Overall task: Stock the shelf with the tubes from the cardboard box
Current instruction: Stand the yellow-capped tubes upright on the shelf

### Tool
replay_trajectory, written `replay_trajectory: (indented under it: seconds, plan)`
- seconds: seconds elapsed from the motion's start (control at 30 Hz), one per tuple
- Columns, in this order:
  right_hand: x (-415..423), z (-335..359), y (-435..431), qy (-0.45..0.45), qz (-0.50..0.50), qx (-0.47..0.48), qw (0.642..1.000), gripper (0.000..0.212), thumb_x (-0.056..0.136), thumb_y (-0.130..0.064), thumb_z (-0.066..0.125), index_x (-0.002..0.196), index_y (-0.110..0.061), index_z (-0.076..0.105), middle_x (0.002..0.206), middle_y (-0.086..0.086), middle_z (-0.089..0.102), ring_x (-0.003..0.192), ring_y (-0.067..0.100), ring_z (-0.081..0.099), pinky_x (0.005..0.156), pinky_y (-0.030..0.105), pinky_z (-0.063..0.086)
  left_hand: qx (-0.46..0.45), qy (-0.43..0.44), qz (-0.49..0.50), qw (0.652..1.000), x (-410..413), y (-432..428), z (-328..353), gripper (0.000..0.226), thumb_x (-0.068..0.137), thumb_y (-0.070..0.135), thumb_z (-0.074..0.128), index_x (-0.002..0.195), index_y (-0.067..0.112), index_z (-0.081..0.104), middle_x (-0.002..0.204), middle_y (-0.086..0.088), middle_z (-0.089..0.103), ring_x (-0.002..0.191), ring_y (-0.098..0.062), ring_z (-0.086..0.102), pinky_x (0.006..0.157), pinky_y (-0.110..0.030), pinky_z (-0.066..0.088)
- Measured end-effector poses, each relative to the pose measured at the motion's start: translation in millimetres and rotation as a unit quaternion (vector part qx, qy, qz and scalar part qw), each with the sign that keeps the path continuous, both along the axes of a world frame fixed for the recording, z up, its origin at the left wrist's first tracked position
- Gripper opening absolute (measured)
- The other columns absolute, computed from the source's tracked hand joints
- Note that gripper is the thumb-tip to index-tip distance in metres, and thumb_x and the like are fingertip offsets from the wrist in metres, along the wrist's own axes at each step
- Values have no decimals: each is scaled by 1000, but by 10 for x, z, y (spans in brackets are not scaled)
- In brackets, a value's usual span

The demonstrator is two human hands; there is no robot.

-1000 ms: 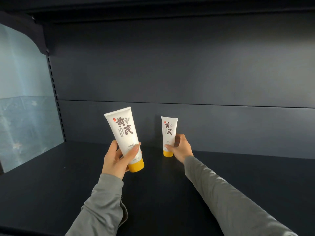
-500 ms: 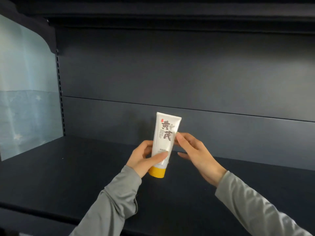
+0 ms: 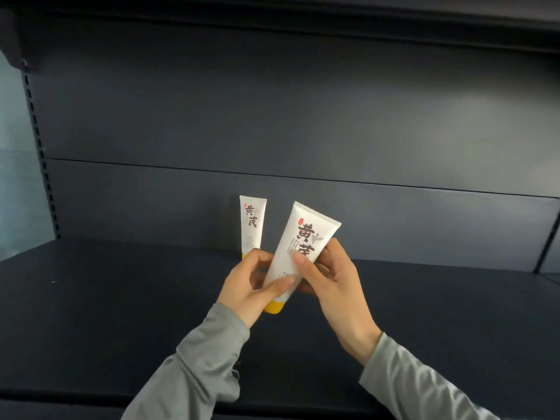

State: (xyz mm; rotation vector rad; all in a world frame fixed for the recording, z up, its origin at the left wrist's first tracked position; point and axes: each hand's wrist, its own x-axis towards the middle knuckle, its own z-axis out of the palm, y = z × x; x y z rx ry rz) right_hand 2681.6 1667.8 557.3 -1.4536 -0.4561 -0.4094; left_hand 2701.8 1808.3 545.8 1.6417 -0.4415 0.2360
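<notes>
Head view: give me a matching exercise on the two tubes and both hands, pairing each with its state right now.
Things:
1. held tube
2. rear tube
3. left hand
4. right hand

States:
A. grips the held tube's middle, thumb on the print
B. stands upright on the shelf
C. grips the held tube's lower part, near its yellow cap
D. tilted, raised off the shelf

Pairs: 1-D, 2-B, 3-C, 4-A
</notes>
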Motion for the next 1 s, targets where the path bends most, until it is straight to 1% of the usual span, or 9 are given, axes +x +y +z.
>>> replay_trajectory:
  seconds: [0.13,0.2,0.3,0.37,0.43,0.73,0.8,0.87,1.0]
  plan:
    - [103,1,6,1,-9,-17,1000,20,89,-14,62,108,-19,58,105,-7,71,94,13,69,69,25,57,75,-46,75,993,-26,55,-31,28,81,25,66,107,24,57,107,10,61,100,-5,60,78,-17,52]
    - [214,-3,-30,11,-23,-41,999,16,89,-17,62,105,-20,58,103,-8,71,92,12,70,69,27,58,183,-66,131,972,-58,168,-39,43,87,37,55,128,26,47,124,9,53,114,-9,51,97,-32,45]
    - [489,-38,-143,55,-52,-62,995,15,90,-20,63,103,-15,58,102,-2,71,95,15,69,75,39,60,418,-65,207,882,-149,412,-27,77,78,67,17,146,32,16,150,10,27,137,-13,27,112,-36,25]
    - [718,-56,-229,85,-84,-70,990,16,89,-19,64,102,-13,57,104,2,68,98,20,67,79,47,58,497,-44,229,836,-215,577,-29,90,65,71,-4,147,34,0,154,13,14,141,-10,15,116,-34,13]
    - [945,-58,-285,101,-119,-81,984,15,89,-18,64,100,-13,55,105,3,66,100,23,65,82,50,56,521,-30,243,818,-282,711,-54,91,62,71,-10,146,34,-7,155,14,9,142,-8,11,117,-33,9]
    - [1602,45,-92,113,-211,-99,966,17,91,-17,60,103,-8,52,98,0,59,93,20,59,89,48,53,541,-1,262,799,-435,1021,-226,90,63,76,-22,144,37,-10,153,18,14,141,-3,14,117,-30,8]
    - [1672,34,-7,114,-211,-99,966,19,91,-16,60,106,-6,52,101,1,59,93,19,58,88,45,53,541,7,263,799,-449,1059,-235,97,56,75,-26,144,37,-10,153,18,14,141,-3,14,116,-30,7]
    - [1717,-10,62,111,-210,-113,965,19,92,-17,59,107,-6,52,104,3,60,91,17,57,84,38,52,540,10,265,799,-458,1102,-244,93,61,76,-25,144,37,-10,153,18,13,141,-3,14,116,-29,8]
    - [1749,-134,127,111,-212,-147,960,24,92,-21,58,111,-8,51,106,3,60,97,20,58,80,29,44,534,10,269,802,-473,1156,-213,89,61,69,-13,144,38,-8,153,19,14,140,-3,16,115,-27,13]
